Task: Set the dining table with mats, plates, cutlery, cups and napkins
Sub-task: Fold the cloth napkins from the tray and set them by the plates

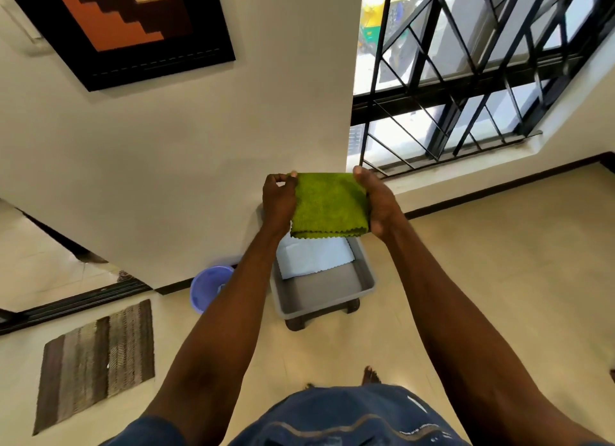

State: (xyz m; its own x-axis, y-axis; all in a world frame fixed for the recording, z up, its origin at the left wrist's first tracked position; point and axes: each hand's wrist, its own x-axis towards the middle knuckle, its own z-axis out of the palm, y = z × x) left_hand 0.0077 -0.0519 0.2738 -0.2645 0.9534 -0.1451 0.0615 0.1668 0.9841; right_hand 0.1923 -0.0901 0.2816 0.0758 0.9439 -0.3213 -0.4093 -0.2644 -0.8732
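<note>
A folded green napkin [329,206] with a zigzag hem is held up in the air between both my hands. My left hand [279,199] pinches its left top corner, and my right hand [377,201] grips its right edge with the thumb on top. Below the napkin a grey plastic tub [327,290] stands on a low dark stool on the floor. White folded cloths [312,256] lie in the tub's far half. The dining table is out of view.
A blue plastic bucket [209,287] sits on the floor left of the tub, against the wall. A striped brown doormat [96,362] lies at lower left near a doorway. A barred window [466,69] fills the upper right. My bare feet show at the bottom.
</note>
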